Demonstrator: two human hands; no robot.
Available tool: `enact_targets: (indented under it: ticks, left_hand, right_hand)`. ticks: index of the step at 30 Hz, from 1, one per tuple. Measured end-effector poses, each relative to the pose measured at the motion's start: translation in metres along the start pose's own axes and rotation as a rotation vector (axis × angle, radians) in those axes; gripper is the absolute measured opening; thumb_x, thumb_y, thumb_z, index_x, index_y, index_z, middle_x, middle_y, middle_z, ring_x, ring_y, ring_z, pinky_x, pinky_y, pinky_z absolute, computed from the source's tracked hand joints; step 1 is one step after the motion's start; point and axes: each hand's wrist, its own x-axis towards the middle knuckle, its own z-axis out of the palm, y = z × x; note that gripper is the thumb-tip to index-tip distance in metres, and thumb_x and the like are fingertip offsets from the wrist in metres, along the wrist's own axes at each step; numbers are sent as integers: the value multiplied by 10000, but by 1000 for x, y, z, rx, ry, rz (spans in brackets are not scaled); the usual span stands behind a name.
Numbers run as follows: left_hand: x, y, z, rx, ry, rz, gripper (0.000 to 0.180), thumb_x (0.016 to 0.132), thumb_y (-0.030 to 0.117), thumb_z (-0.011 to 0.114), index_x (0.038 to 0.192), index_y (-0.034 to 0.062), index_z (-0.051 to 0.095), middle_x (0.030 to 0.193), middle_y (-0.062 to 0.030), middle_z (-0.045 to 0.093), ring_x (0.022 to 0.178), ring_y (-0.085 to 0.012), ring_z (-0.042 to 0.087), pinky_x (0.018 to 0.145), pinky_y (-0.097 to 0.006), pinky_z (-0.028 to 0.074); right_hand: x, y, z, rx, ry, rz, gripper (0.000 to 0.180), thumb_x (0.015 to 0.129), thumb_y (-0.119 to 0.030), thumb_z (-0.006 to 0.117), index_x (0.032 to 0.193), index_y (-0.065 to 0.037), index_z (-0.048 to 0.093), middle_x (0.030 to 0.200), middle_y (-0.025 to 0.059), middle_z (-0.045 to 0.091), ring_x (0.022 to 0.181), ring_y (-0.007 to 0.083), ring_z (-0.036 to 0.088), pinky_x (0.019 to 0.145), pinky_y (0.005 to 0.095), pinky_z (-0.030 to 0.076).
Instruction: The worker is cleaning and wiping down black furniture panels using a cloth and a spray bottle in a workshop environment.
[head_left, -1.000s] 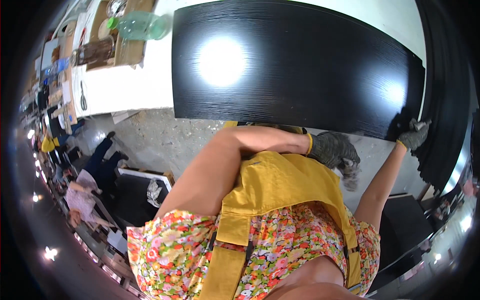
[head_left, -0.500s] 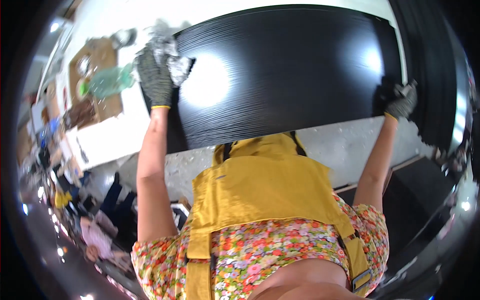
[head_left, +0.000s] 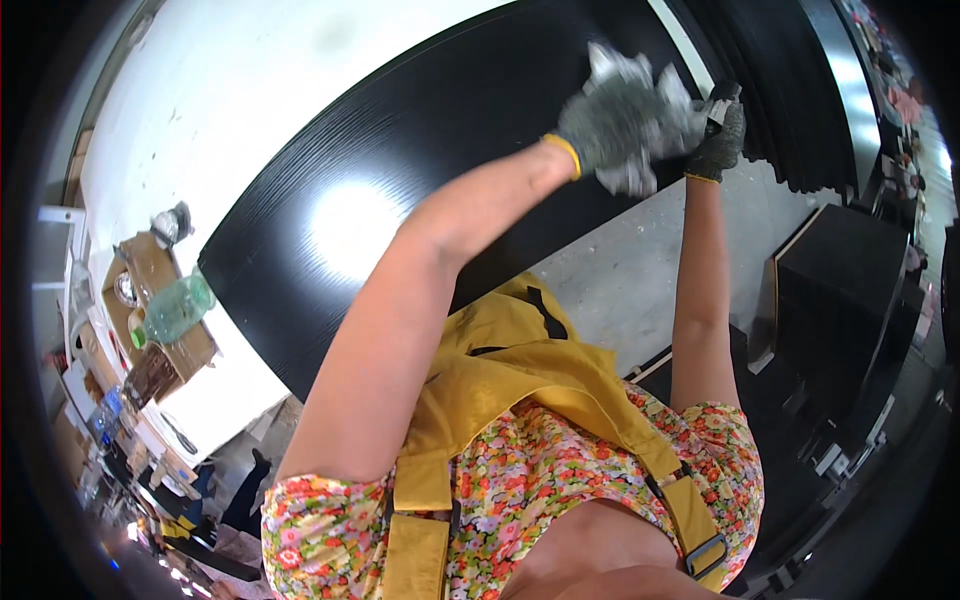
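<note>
Now my left hand [head_left: 605, 125], gloved, bunches grey rag [head_left: 655, 120] flat against black panel [head_left: 400, 190]; right hand [head_left: 720, 140] just beside, gripping panel's edge, steadying it.

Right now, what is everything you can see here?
Panel: one, glossy black, lying on the white table.
Table: one, white, upper left.
Rag: one, pale grey, bunched on the panel under the left hand.
Bottle: one, green plastic, on a cardboard box at left.
Stacked panels: several, black, upper right.
Cabinet: one, black, on the floor at right.
Apron: one, yellow, over a floral top.
Left hand: grey glove, on the rag.
Right hand: dark glove, at the panel's edge.
</note>
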Motion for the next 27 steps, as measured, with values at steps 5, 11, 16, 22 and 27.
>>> enact_targets:
  ticks: [5,11,16,22,27]
  left_hand:
    - [-100,90,-33,-490,-337,145,590,786,170,662,1361,182,527,1362,-33,555,1321,-244,472,1087,-396,414]
    - [-229,45,-146,-1479,-92,-1073,550,941,183,638,1419,23,417,1431,-109,465,1288,-206,475,1085,-342,396]
    - [-221,-69,-173,33,-21,-662,560,888,148,612,1407,12,452,1447,-169,471,1388,-341,377,1165,-437,261]
    - [-27,-109,-47,64,-25,-319,591,905,335,612,1410,68,462,1404,-163,506,1328,-365,423,1130,-472,289]
    - [62,-104,64,109,-4,-29,547,977,297,456,1444,18,404,1407,-161,490,1321,-303,437,1122,-402,307]
  right_hand:
    - [-5,-110,13,1172,197,663,371,946,-407,550,1202,-140,584,1097,39,624,946,228,586,876,453,495]
    - [-6,-123,16,1191,165,630,457,944,-382,546,1308,-106,530,1200,78,616,999,256,603,822,433,525]
    - [-11,-126,10,1004,215,646,510,953,-403,538,1347,-81,514,1269,100,593,1087,272,588,869,425,523]
    - [-28,-97,9,776,248,457,442,979,-362,503,1314,-77,542,1265,94,588,1048,244,567,878,439,478]
    - [-17,-132,-20,1707,313,669,405,972,-348,490,1308,-130,547,1272,81,577,1104,251,535,942,421,444]
